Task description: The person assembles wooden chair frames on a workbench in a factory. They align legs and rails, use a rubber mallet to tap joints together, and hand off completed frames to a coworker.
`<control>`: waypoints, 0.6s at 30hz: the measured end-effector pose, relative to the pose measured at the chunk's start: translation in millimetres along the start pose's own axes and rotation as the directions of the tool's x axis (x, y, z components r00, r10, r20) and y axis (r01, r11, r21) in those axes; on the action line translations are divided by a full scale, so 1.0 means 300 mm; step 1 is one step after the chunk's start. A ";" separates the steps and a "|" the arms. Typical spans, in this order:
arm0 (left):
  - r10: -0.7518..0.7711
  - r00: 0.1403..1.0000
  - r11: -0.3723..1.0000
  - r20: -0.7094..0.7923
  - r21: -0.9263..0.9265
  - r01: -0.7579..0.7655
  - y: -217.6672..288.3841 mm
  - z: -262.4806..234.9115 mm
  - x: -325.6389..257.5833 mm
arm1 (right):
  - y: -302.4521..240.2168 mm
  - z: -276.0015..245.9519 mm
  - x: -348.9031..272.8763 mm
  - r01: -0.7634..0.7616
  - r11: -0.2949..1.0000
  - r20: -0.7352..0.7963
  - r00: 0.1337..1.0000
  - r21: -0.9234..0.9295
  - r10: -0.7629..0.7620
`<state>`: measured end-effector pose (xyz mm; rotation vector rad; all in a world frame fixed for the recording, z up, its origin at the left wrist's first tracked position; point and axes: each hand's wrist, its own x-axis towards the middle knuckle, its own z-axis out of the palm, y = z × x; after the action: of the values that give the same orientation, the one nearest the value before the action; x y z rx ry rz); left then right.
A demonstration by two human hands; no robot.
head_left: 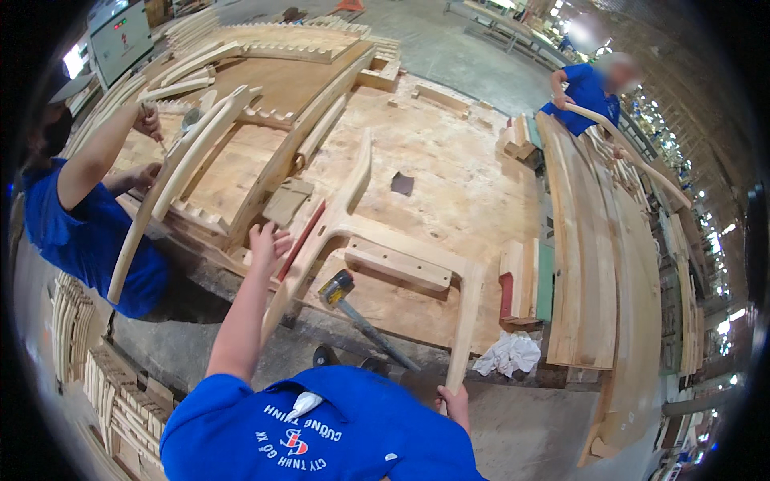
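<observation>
A pale wooden frame (472, 305), with two long legs joined by a crosspiece, stands tilted before me at the worktable's near edge. My right hand (455, 403) is closed round the lower end of its right leg. Over on the left, my left hand (269, 242) is raised with its fingers apart and nothing visible in them, close to the left leg and a red-faced strip (303, 240). A hammer (337, 286) with a dark head and grey handle lies between the legs. Behind the crosspiece sits a wooden block (397, 264) with holes.
A brown folded sheet (288, 200) and dark square scrap (403, 183) lie on the plywood table (457, 172). White cloth (511, 354) lies near right-hand blocks (525, 280). At left, a co-worker (80, 216) handles curved wood; another (585, 96), far right, holds a long strip.
</observation>
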<state>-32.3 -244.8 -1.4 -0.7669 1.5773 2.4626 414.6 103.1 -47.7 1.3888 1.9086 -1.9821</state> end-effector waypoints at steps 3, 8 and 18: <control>0.271 0.935 0.742 0.229 0.568 -0.355 -0.031 -0.216 -0.131 | -0.013 -0.033 0.007 -0.181 0.944 0.234 0.965 0.277 0.116; 0.296 0.903 0.034 0.312 0.941 -0.337 -0.119 -0.454 -0.414 | -0.034 -0.058 0.013 -0.299 0.862 0.393 0.911 0.410 0.129; 0.219 0.972 0.237 0.082 0.962 -0.135 -0.195 -0.422 -0.418 | -0.161 -0.132 -0.039 -0.017 0.909 0.257 0.961 0.417 -0.100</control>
<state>141.7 -308.5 -31.5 -0.3946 2.7752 0.9521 414.2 140.9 3.3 1.0659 1.4651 -2.5558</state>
